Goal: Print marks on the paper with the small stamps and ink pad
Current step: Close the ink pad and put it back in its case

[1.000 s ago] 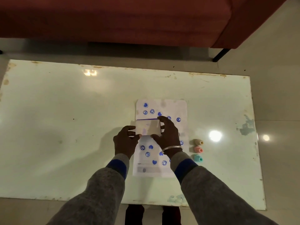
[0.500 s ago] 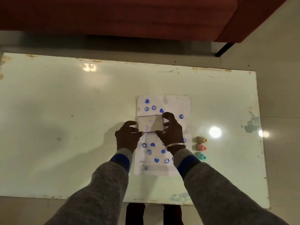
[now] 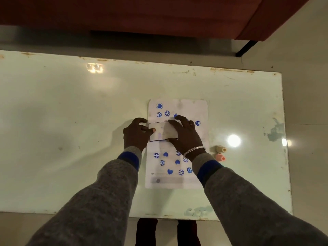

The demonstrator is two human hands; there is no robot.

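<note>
A white paper (image 3: 191, 107) printed with several blue hearts and smiley marks lies on the table's right half. Across its middle lies the flat ink pad case (image 3: 162, 131), lid down. My left hand (image 3: 136, 134) holds the case's left end, thumb on top. My right hand (image 3: 185, 134) spreads over its right end, fingers at the far edge and thumb at the near edge. Two small stamps lie to the right of the paper: a beige stamp (image 3: 220, 149) and a pink stamp (image 3: 220, 158). My right sleeve hides whatever lies below them.
The pale glossy table (image 3: 71, 130) has chipped edges and bright light reflections at the right. A dark red sofa (image 3: 159, 13) with a black leg (image 3: 245, 48) stands beyond the far edge. Floor tiles show at the right.
The ink pad's lid has come down flat between my hands; the blue edge seen a second ago is hidden. My right fingers have spread over the case. The camera shifted slightly.
</note>
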